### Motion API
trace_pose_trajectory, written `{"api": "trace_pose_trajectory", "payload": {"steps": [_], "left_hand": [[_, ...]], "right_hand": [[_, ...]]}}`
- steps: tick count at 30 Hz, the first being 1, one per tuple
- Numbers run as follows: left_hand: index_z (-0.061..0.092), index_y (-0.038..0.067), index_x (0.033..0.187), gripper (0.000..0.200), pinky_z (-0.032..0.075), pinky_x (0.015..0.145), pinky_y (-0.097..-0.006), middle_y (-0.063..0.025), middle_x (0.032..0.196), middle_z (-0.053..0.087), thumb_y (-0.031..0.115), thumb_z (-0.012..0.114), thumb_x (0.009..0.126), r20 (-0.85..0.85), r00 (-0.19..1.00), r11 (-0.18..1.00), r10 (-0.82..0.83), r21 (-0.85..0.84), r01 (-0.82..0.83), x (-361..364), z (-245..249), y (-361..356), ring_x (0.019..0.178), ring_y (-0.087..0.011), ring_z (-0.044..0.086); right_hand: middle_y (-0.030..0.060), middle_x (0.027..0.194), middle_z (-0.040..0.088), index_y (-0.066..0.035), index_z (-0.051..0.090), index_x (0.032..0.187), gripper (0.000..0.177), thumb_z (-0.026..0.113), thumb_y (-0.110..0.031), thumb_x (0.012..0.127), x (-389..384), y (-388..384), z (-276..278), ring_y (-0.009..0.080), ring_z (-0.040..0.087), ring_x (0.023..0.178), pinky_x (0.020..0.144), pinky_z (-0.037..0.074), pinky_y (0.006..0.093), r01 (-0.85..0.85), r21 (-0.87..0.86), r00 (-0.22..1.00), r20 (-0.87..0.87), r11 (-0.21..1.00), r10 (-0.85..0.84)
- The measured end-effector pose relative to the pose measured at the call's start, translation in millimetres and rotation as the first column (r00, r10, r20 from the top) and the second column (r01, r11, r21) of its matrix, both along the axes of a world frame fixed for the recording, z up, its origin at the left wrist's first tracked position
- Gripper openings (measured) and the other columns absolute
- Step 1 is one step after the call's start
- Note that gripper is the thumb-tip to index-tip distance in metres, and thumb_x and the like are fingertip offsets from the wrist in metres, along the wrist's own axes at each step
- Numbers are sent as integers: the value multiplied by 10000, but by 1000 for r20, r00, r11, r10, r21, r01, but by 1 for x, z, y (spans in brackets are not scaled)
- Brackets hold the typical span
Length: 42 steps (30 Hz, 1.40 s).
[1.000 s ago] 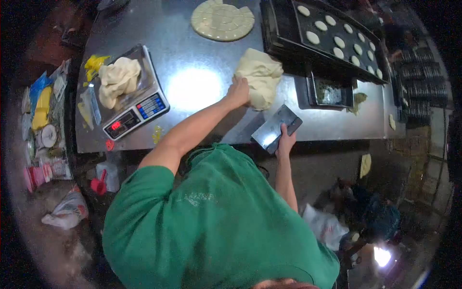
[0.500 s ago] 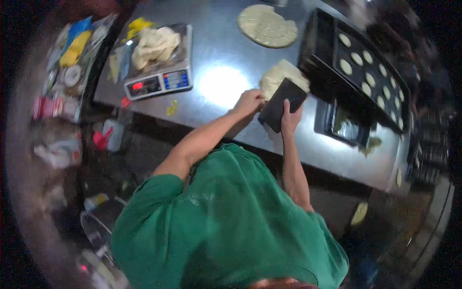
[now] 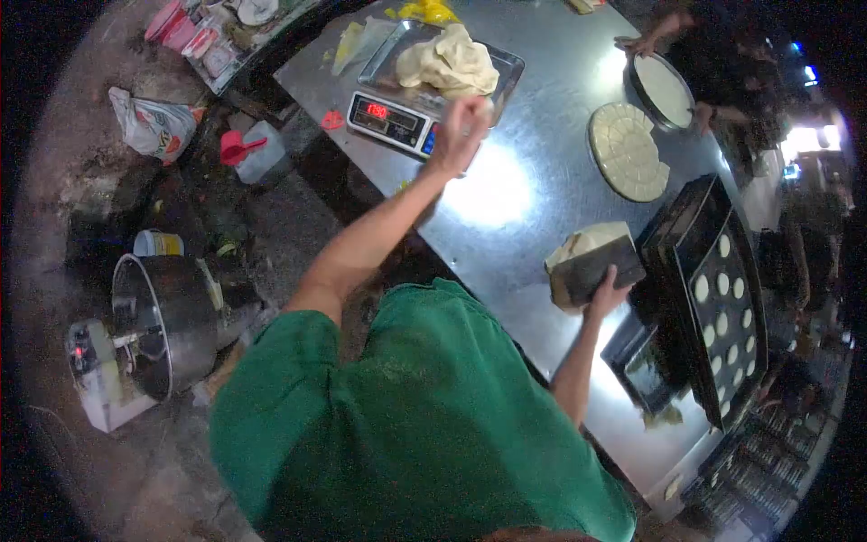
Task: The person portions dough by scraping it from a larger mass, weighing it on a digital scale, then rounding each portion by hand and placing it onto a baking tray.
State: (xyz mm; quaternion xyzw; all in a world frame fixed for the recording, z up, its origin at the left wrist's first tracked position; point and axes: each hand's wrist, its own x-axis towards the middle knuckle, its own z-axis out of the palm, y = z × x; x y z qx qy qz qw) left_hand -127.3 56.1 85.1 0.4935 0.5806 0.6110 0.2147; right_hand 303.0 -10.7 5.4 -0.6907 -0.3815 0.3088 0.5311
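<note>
My left hand is over the front edge of the digital scale, fingers curled in and slightly blurred; whatever they pinch is hidden. Just beyond it, a heap of pale dough rests on the scale's metal tray, and red digits glow on the display. My right hand grips a dark, flat, rectangular dough scraper. The scraper lies over a pale slab of dough on the steel table, covering much of it.
A scored dough disc lies farther back. Another person's hands hold a round pan. Black trays with dough rounds line the right side. A mixer bowl and a plastic jug are at lower left.
My left hand has moved from the dough slab leftward to the scale. My right hand keeps the scraper at the slab. The view has turned, bringing another person's hands into sight.
</note>
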Motion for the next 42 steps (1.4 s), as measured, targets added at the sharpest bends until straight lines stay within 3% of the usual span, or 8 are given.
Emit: {"api": "trace_pose_trajectory", "payload": {"steps": [2,6,13,16,21,25,31,42], "left_hand": [[543,40,1257,464,401,1010,-447,-174,1244,536,344,635,918,-261,955,960,143,273,-69,-38,20,20,1170,-344,515],[478,107,1417,645,240,1106,-611,-110,1504,415,286,690,834,-715,678,980,172,58,-188,-99,-46,68,1373,-394,359],[438,139,1474,692,189,1121,-613,-92,1530,401,217,687,833,-648,738,975,188,32,-221,-80,-36,51,1424,-400,287],[529,111,1365,488,317,1086,-524,-120,1372,544,161,628,889,-524,837,987,161,90,-133,-35,-21,25,1305,-376,449],[662,37,1169,277,494,953,-401,-168,1158,674,191,588,950,72,838,804,-541,-249,540,76,-38,-19,1091,-318,633],[599,-2,1274,384,481,1019,-411,-190,1244,617,148,591,920,-34,552,512,-833,-425,746,161,-26,-32,1143,-318,613],[523,-60,1290,495,482,990,-469,-233,1215,582,153,640,858,-550,524,741,-650,-309,596,274,-125,-44,1197,-375,551],[626,51,929,108,535,778,-461,-150,941,654,79,654,829,-395,589,703,-705,-282,653,274,-109,-30,912,-355,662]], "right_hand": [[154,1192,652,93,536,1274,498,708,-238,945,10,7,-4,242,622,1006,903,510,369,-6,-38,1000,-12,999,5],[152,1242,623,78,490,1343,566,706,-267,950,17,10,-47,262,614,1052,920,504,387,0,-3,999,-35,1000,0],[135,1361,557,7,433,1444,663,705,-338,948,-10,3,-23,265,560,1165,1014,439,385,46,80,997,-65,996,-41],[155,1316,585,8,449,1435,675,715,-359,936,4,5,-37,268,571,1144,992,449,378,54,24,998,34,998,-55],[142,1292,597,16,457,1428,621,709,-280,943,18,2,-33,264,599,1095,947,493,391,10,-32,996,-87,999,-13],[124,1205,632,5,533,1348,490,692,-232,949,13,-18,0,252,637,1013,875,531,387,38,16,935,-352,999,-30],[147,1215,629,-3,517,1329,479,698,-219,941,38,-96,17,288,649,1017,864,552,424,244,-96,882,-391,965,-262],[162,1273,612,27,498,1370,562,728,-221,920,66,-115,1,259,615,1071,922,511,384,224,6,953,-212,975,-218]]}}
